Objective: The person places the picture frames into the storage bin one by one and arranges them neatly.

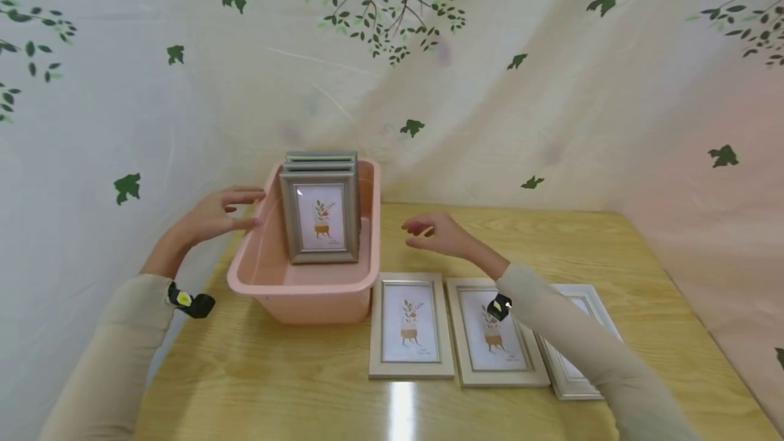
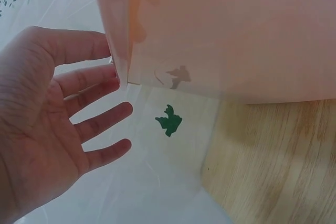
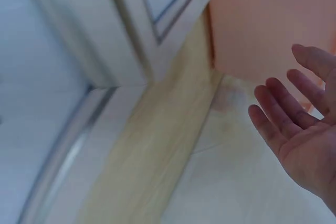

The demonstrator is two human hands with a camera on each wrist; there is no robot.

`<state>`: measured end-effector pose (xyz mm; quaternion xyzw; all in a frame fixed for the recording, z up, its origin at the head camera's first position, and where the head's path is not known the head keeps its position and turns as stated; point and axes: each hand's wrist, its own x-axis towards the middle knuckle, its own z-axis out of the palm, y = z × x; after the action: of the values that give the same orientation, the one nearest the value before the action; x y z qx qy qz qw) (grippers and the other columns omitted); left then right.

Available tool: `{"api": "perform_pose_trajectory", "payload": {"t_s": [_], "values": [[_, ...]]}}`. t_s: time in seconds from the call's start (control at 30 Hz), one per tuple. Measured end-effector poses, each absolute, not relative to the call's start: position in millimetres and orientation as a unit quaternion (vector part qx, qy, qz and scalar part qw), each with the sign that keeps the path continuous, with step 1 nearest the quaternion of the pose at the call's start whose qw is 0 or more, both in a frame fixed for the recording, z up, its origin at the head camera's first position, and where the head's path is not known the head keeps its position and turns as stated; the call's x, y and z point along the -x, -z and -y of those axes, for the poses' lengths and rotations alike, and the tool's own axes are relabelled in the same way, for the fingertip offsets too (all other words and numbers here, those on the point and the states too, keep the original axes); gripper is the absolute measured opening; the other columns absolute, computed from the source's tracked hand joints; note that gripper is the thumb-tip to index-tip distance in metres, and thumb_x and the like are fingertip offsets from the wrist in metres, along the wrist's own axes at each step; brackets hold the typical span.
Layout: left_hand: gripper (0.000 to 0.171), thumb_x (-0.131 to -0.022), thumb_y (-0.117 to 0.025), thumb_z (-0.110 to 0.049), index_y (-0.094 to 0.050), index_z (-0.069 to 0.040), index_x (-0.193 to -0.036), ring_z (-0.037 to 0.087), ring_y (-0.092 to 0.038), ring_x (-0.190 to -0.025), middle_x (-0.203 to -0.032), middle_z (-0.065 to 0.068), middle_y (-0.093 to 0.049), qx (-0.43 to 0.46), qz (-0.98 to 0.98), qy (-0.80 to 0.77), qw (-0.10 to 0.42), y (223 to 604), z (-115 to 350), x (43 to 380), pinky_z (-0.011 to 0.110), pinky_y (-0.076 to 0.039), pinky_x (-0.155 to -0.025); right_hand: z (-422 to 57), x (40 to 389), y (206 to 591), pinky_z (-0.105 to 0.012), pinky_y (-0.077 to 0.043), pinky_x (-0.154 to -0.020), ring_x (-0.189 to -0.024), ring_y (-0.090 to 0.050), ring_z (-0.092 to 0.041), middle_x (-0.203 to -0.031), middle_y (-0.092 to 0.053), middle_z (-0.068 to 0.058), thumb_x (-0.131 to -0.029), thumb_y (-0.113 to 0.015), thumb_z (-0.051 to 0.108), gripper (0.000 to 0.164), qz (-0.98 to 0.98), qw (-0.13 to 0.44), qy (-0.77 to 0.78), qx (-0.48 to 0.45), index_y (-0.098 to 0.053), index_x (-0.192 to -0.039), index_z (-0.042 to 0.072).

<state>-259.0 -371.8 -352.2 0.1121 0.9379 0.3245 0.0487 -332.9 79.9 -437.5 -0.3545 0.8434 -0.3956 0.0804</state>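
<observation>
Grey frames [image 1: 321, 216] stand in the tub [image 1: 318, 306], left of centre; the left hand [image 1: 214, 213], fingers spread, touches it, and should steady it lightly; the empty right hand [image 1: 444, 235], relaxed, hovers near centre; pale frames [image 1: 412, 327], lower right on the worktop [image 1: 318, 380], are best gripped by edges.

Runs pink on the tub [image 1: 300, 289], greyish on the upright frames [image 1: 321, 220], cream on the flat frames [image 1: 412, 322], grainy yellow on the tabletop [image 1: 294, 373], green-leaved on the pale backdrop [image 1: 465, 141].
</observation>
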Motion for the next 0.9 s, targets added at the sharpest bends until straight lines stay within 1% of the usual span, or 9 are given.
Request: {"api": "perform_pose_trajectory", "payload": {"t_s": [0.13, 0.27, 0.37, 0.5, 0.63, 0.77, 0.9], "values": [[0.068, -0.094, -0.07, -0.029, -0.046, -0.004, -0.152, 0.047, -0.039, -0.143, -0.159, 0.025, -0.039, -0.106, -0.939, -0.322, 0.06, 351.7, 372.0, 259.9, 0.07, -0.032, -0.113, -96.3, 325.5, 447.3, -0.037, -0.06, -0.084, -0.1, -0.07, -0.028, -0.114, -0.072, -0.023, -0.092, -0.075, 0.017, 0.036, -0.849, 0.103, 0.364, 0.368, -0.07, -0.124, -0.001], [0.069, -0.094, -0.069, -0.03, -0.044, -0.004, -0.153, 0.049, -0.043, -0.139, -0.159, 0.026, -0.038, -0.102, -0.941, -0.316, 0.071, 351.0, 372.8, 259.6, 0.071, -0.034, -0.11, -108.2, 318.8, 456.5, -0.035, -0.059, -0.081, -0.097, -0.069, -0.028, -0.111, -0.072, -0.024, -0.092, -0.075, 0.017, 0.037, -0.849, 0.109, 0.346, 0.384, -0.069, -0.122, -0.004], [0.069, -0.095, -0.068, -0.031, -0.043, -0.005, -0.154, 0.049, -0.043, -0.138, -0.159, 0.027, -0.037, -0.098, -0.943, -0.308, 0.078, 350.0, 371.6, 259.0, 0.072, -0.035, -0.11, -115.4, 314.8, 464.7, -0.034, -0.058, -0.08, -0.097, -0.069, -0.028, -0.11, -0.073, -0.022, -0.091, -0.075, 0.016, 0.037, -0.852, 0.117, 0.34, 0.381, -0.07, -0.121, -0.004], [0.069, -0.095, -0.067, -0.031, -0.043, -0.005, -0.154, 0.049, -0.043, -0.139, -0.159, 0.028, -0.037, -0.096, -0.945, -0.302, 0.079, 350.1, 370.2, 258.1, 0.072, -0.035, -0.11, -121.0, 311.5, 475.0, -0.034, -0.057, -0.083, -0.101, -0.068, -0.027, -0.111, -0.074, -0.018, -0.09, -0.078, 0.017, 0.038, -0.857, 0.141, 0.331, 0.368, -0.07, -0.122, -0.002], [0.069, -0.095, -0.067, -0.031, -0.043, -0.004, -0.154, 0.049, -0.043, -0.138, -0.159, 0.029, -0.037, -0.095, -0.946, -0.3, 0.08, 350.2, 370.3, 257.1, 0.072, -0.035, -0.11, -121.2, 310.0, 482.5, -0.035, -0.057, -0.084, -0.099, -0.068, -0.025, -0.11, -0.074, -0.015, -0.089, -0.079, 0.017, 0.038, -0.858, 0.155, 0.323, 0.368, -0.071, -0.122, -0.001], [0.068, -0.096, -0.067, -0.029, -0.043, -0.003, -0.154, 0.05, -0.044, -0.137, -0.158, 0.03, -0.038, -0.099, -0.944, -0.304, 0.075, 351.0, 371.5, 257.1, 0.071, -0.036, -0.109, -120.0, 309.2, 487.3, -0.034, -0.056, -0.083, -0.095, -0.066, -0.022, -0.104, -0.072, -0.012, -0.087, -0.082, 0.017, 0.039, -0.858, 0.157, 0.321, 0.368, -0.072, -0.12, 0.0], [0.067, -0.096, -0.067, -0.027, -0.043, -0.004, -0.154, 0.049, -0.045, -0.138, -0.158, 0.028, -0.039, -0.097, -0.943, -0.311, 0.073, 351.8, 371.9, 258.2, 0.07, -0.036, -0.11, -118.6, 309.9, 491.0, -0.03, -0.054, -0.081, -0.092, -0.063, -0.018, -0.1, -0.071, -0.009, -0.085, -0.084, 0.019, 0.04, -0.861, 0.155, 0.316, 0.367, -0.073, -0.12, 0.002]]}}
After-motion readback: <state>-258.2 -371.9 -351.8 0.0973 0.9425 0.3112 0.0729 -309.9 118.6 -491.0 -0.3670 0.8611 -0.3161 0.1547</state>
